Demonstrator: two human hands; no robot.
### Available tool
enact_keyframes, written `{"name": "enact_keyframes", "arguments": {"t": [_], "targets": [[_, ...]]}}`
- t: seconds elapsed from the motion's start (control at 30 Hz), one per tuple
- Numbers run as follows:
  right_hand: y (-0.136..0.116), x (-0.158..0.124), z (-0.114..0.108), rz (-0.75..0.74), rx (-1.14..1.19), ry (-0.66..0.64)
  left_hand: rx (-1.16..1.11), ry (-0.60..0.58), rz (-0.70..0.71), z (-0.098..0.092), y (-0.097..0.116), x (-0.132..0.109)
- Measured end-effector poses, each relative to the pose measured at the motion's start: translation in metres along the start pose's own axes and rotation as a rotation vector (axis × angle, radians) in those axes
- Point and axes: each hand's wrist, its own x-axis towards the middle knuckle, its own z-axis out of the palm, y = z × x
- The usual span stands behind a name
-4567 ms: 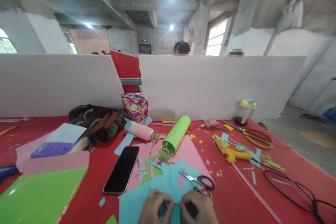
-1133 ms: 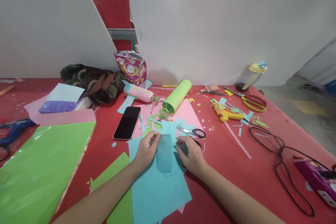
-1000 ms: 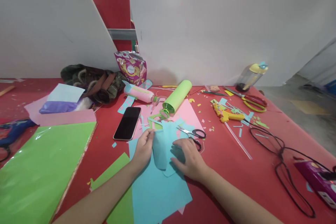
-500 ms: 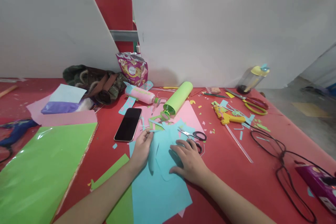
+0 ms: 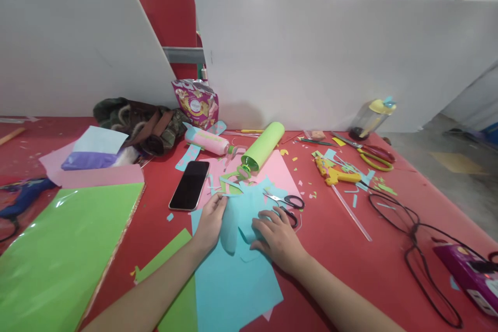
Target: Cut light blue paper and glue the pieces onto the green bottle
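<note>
My left hand (image 5: 210,220) and my right hand (image 5: 274,236) rest on a light blue paper sheet (image 5: 237,282) on the red table (image 5: 338,249). Between them a small blue paper cut-out (image 5: 233,218) is curled upward. My left hand's fingers pinch its left edge. My right hand lies mostly flat, pressing its right side down. Black-handled scissors (image 5: 288,200) lie just beyond my right hand.
A black phone (image 5: 189,192) lies to the left of my hands. A green roll (image 5: 261,149), pink bottle (image 5: 206,140), yellow glue gun (image 5: 334,172), black cable (image 5: 412,238), green sheets (image 5: 58,249), snack bag (image 5: 196,104) and white dividers (image 5: 330,57) surround them.
The camera dropped from looking across the room to looking at the table. Over the last second the blue cut-out went from lying flat between my hands to curling up on its left side.
</note>
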Motion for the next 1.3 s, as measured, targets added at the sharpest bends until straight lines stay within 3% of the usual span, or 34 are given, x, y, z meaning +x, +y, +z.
{"name": "enact_keyframes", "arguments": {"t": [0.23, 0.5, 0.63, 0.77, 0.83, 0.93, 1.1, 1.3], "targets": [[0.002, 0.000, -0.006, -0.044, -0.003, 0.031, 0.105, 0.006, 0.063, 0.006, 0.009, -0.005], [0.011, 0.009, -0.022, 0.083, 0.102, 0.258, 0.229, 0.032, 0.209, 0.003, 0.014, -0.003], [0.015, 0.023, -0.048, 0.202, 0.091, 0.328, 0.368, 0.021, 0.327, 0.006, 0.029, -0.003], [0.016, 0.046, -0.089, 0.306, 0.150, 0.338, 0.519, 0.036, 0.495, 0.016, 0.053, 0.001], [0.015, 0.057, -0.109, 0.342, 0.222, 0.304, 0.522, 0.026, 0.503, 0.022, 0.064, 0.003], [0.010, 0.066, -0.125, 0.354, 0.354, 0.354, 0.480, -0.035, 0.510, 0.031, 0.078, 0.004], [0.001, 0.068, -0.121, 0.367, 0.412, 0.262, 0.390, -0.060, 0.546, 0.039, 0.087, -0.007], [-0.007, 0.066, -0.111, 0.356, 0.393, 0.206, 0.478, -0.130, 0.569, 0.033, 0.086, -0.016]]}}
